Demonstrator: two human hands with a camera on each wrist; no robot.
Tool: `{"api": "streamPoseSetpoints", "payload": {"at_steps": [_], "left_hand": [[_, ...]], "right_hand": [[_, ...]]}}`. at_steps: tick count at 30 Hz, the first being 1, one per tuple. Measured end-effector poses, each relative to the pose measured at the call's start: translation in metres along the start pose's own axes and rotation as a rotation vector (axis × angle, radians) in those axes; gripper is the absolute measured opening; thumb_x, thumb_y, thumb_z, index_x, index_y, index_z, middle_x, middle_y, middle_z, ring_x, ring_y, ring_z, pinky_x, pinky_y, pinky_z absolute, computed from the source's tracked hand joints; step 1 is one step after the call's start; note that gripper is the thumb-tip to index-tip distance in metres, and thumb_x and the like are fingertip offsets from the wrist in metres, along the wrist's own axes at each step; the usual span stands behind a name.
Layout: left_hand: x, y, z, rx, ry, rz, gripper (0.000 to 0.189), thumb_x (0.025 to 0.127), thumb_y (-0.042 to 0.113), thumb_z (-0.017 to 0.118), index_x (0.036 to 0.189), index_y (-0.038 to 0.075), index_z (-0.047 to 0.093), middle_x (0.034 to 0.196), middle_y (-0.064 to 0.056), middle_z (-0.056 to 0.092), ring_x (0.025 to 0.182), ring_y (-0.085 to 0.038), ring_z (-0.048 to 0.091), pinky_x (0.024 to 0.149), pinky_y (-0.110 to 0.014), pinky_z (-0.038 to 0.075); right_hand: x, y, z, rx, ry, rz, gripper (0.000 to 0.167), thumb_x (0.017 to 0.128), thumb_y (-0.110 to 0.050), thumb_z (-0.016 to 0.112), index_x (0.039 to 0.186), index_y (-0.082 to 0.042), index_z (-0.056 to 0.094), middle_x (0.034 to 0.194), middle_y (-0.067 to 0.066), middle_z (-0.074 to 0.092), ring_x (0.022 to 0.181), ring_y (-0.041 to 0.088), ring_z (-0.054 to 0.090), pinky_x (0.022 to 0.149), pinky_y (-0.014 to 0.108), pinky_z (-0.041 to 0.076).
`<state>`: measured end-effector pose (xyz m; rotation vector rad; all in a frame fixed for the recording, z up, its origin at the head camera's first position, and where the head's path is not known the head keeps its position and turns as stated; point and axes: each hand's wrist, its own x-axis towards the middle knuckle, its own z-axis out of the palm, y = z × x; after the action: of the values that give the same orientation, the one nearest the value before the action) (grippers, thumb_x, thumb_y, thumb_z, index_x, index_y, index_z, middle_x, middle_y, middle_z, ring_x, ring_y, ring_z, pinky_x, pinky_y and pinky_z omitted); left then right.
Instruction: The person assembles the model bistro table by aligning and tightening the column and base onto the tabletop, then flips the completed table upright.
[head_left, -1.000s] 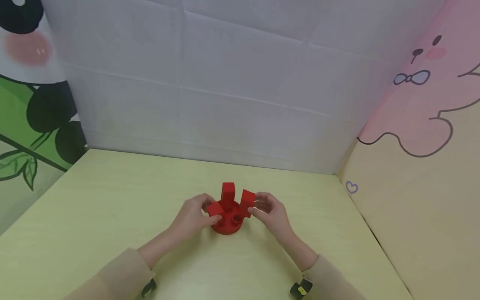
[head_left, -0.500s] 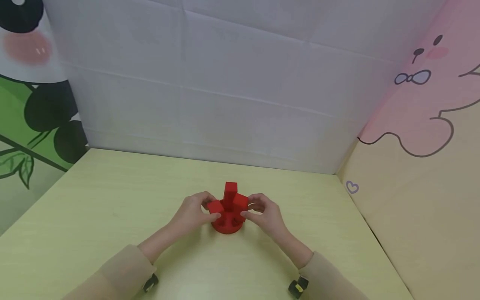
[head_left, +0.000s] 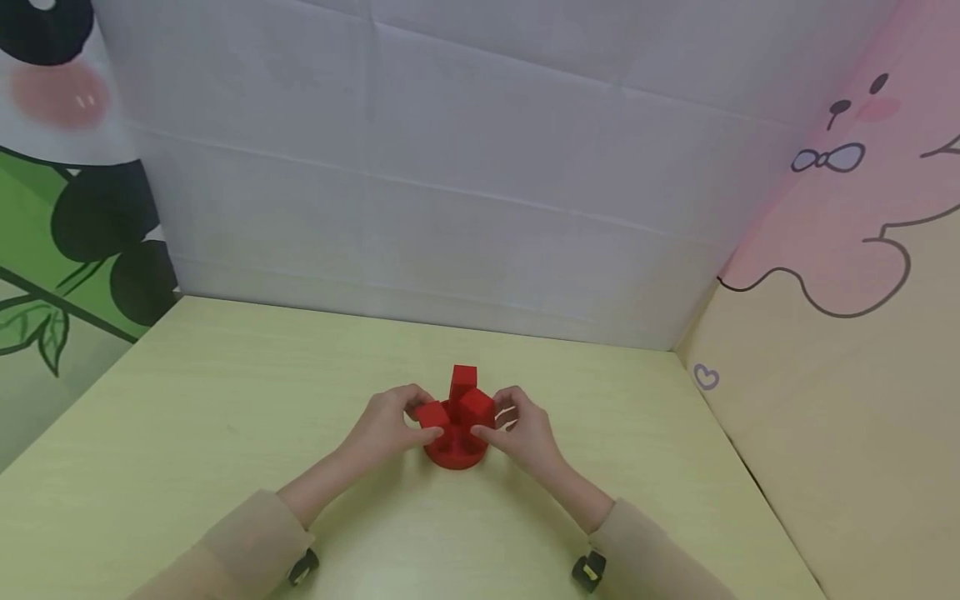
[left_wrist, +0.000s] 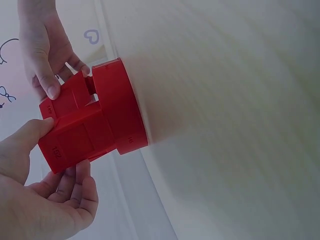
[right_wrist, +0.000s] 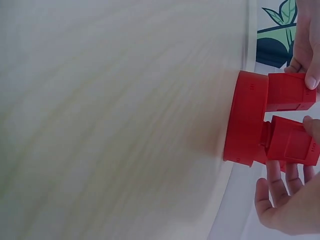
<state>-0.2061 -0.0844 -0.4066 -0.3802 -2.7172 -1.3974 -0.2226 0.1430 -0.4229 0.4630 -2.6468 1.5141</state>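
A round red base point(head_left: 456, 460) stands on the table with three red rectangular blocks upright on it. My left hand point(head_left: 388, 425) grips the left block point(head_left: 432, 413) between thumb and fingers. The number 152 shows on that block's side point(left_wrist: 75, 142) in the left wrist view. On the other side, my right hand point(head_left: 528, 433) pinches the right block point(head_left: 477, 407), thumb at the near face and fingers behind. In the right wrist view this block point(right_wrist: 292, 142) sits over a short peg on the base point(right_wrist: 245, 117). The back block point(head_left: 464, 380) is untouched.
The pale yellow wooden table point(head_left: 262, 400) spreads around the base. A whitish sheet point(head_left: 465, 183) rises along its far edge. Printed cartoon panels stand at the left point(head_left: 97, 217) and right point(head_left: 840, 250). Dark devices point(head_left: 588, 571) sit at both sleeve cuffs.
My right hand has moved left and inward with the right block, which was tilted beside a bare peg and now stands over the base. The left hand keeps its hold, nearly still.
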Motion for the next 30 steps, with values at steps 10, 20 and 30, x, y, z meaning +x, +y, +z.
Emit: {"api": "streamPoseSetpoints", "payload": {"at_steps": [10, 20, 30], "left_hand": [[-0.001, 0.002, 0.000, 0.003, 0.005, -0.007, 0.031, 0.073, 0.015, 0.080, 0.100, 0.010, 0.065, 0.084, 0.004, 0.062, 0.085, -0.024, 0.059, 0.064, -0.027, 0.048], [-0.001, 0.003, 0.002, 0.019, 0.011, -0.030, 0.032, 0.073, 0.015, 0.081, 0.101, 0.010, 0.065, 0.086, 0.003, 0.062, 0.083, -0.021, 0.058, 0.064, -0.026, 0.048], [-0.002, 0.004, 0.001, 0.011, 0.013, -0.034, 0.033, 0.073, 0.014, 0.081, 0.101, 0.008, 0.065, 0.088, 0.002, 0.063, 0.084, -0.021, 0.058, 0.064, -0.026, 0.049]], "right_hand": [[-0.001, 0.000, 0.007, -0.009, 0.019, 0.024, 0.044, 0.077, -0.020, 0.078, 0.107, -0.010, 0.047, 0.094, 0.005, 0.058, 0.077, 0.018, 0.057, 0.058, 0.024, 0.049], [0.003, -0.004, -0.004, -0.077, -0.027, -0.156, 0.057, 0.082, -0.020, 0.073, 0.132, -0.014, 0.046, 0.124, 0.004, 0.053, 0.101, 0.020, 0.057, 0.077, 0.041, 0.053], [0.016, 0.001, -0.016, -0.263, -0.196, -0.541, 0.040, 0.089, -0.008, 0.060, 0.128, -0.018, 0.056, 0.137, 0.002, 0.049, 0.128, 0.019, 0.041, 0.097, 0.041, 0.046]]}}
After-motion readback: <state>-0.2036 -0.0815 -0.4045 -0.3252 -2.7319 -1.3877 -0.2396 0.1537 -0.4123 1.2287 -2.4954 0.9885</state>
